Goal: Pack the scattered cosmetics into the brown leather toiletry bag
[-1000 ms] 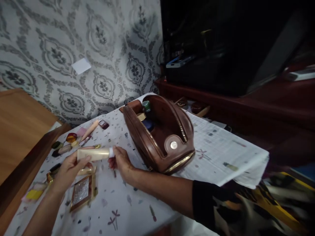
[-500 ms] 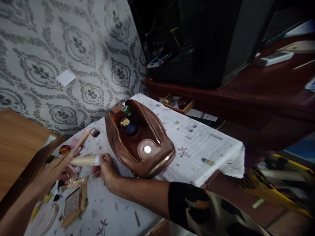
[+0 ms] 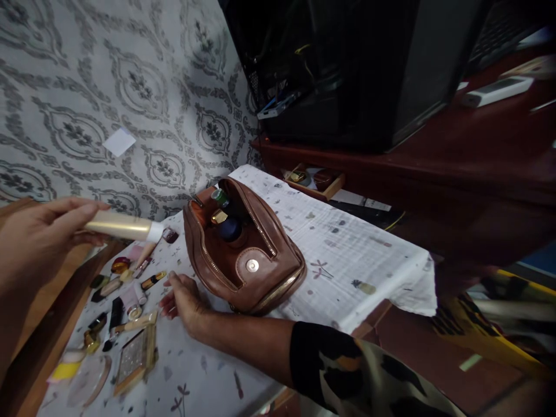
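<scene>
My left hand [image 3: 30,240] is raised at the left edge and grips a cream-gold tube [image 3: 124,227] with a white cap, held level above the table. My right hand [image 3: 182,301] rests on the patterned cloth just left of an unzipped brown leather pouch [image 3: 243,255], fingers curled loosely with nothing seen in them. Inside the pouch stand a green-capped bottle [image 3: 220,197] and a dark blue bottle [image 3: 229,229]. Several small cosmetics [image 3: 125,289] lie scattered below the tube.
A gold-framed compact [image 3: 134,359] and a round clear lid [image 3: 87,379] lie near the front left. A wooden surface [image 3: 26,324] borders the table's left. A dark red cabinet [image 3: 434,174] with an open drawer [image 3: 313,182] stands behind, under a black box.
My left hand has lifted the tube up and to the left, away from my right hand. My right hand let go of the cap end and stayed down by the pouch.
</scene>
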Action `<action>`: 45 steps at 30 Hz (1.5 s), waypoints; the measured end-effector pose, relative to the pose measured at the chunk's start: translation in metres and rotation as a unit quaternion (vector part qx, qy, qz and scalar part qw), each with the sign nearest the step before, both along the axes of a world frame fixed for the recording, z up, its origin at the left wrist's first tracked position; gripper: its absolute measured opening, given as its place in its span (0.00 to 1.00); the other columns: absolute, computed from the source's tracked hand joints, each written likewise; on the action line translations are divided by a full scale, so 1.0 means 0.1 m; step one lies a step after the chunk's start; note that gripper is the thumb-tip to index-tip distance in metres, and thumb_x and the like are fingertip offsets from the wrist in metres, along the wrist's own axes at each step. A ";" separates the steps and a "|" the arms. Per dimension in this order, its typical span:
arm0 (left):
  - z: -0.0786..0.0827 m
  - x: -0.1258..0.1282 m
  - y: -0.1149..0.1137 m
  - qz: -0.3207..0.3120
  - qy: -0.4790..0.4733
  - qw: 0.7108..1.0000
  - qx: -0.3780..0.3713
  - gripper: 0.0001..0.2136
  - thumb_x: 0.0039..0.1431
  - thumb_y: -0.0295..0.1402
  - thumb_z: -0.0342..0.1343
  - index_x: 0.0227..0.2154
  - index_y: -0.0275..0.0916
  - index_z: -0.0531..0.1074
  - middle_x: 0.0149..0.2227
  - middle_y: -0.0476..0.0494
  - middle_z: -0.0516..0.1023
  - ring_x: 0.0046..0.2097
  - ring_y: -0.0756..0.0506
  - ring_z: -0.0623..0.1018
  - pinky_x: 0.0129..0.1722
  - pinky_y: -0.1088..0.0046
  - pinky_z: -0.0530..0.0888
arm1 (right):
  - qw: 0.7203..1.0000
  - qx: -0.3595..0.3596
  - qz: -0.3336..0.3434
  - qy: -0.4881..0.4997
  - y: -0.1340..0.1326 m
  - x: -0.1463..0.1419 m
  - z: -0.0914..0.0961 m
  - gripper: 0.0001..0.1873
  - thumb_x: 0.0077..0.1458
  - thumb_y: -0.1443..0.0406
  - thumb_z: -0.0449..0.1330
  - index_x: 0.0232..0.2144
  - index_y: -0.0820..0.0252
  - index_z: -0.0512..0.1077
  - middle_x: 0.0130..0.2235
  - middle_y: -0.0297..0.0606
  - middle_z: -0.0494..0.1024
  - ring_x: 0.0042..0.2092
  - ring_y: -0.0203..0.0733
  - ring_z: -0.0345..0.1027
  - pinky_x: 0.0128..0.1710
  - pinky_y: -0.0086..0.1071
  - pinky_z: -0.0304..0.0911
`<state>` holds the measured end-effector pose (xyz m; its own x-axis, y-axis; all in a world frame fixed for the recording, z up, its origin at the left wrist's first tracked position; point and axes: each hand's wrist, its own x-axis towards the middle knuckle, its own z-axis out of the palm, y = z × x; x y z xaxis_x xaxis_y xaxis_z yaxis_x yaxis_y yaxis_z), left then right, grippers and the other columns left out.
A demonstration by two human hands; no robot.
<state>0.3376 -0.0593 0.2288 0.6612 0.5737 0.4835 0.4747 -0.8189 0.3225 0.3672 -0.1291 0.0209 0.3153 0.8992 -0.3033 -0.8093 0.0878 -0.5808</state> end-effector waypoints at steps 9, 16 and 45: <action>-0.21 0.73 -0.51 -0.157 -0.034 0.986 -0.052 0.18 0.52 0.45 0.60 0.35 0.32 0.79 0.30 0.47 0.76 0.31 0.51 0.70 0.29 0.76 0.67 | 0.999 0.012 0.028 -0.010 0.00 0.00 -0.02 0.16 0.72 0.59 0.47 0.31 0.58 0.64 0.17 0.26 0.67 0.15 0.30 0.57 0.18 0.23 0.51; -0.33 0.92 -0.49 -0.168 0.163 0.962 0.144 0.19 0.52 0.51 0.57 0.34 0.41 0.80 0.27 0.50 0.74 0.29 0.48 0.70 0.33 0.73 0.65 | 0.999 0.021 0.035 -0.012 -0.01 -0.01 -0.03 0.18 0.71 0.56 0.48 0.31 0.59 0.65 0.17 0.26 0.68 0.15 0.29 0.57 0.19 0.23 0.50; -0.70 1.24 -0.09 -0.174 0.324 0.911 0.185 0.22 0.52 0.54 0.57 0.41 0.43 0.79 0.35 0.43 0.81 0.41 0.38 0.78 0.39 0.69 0.69 | 0.995 0.005 0.076 -0.060 -0.02 0.03 0.04 0.21 0.73 0.60 0.42 0.29 0.59 0.63 0.15 0.25 0.66 0.14 0.29 0.56 0.16 0.23 0.48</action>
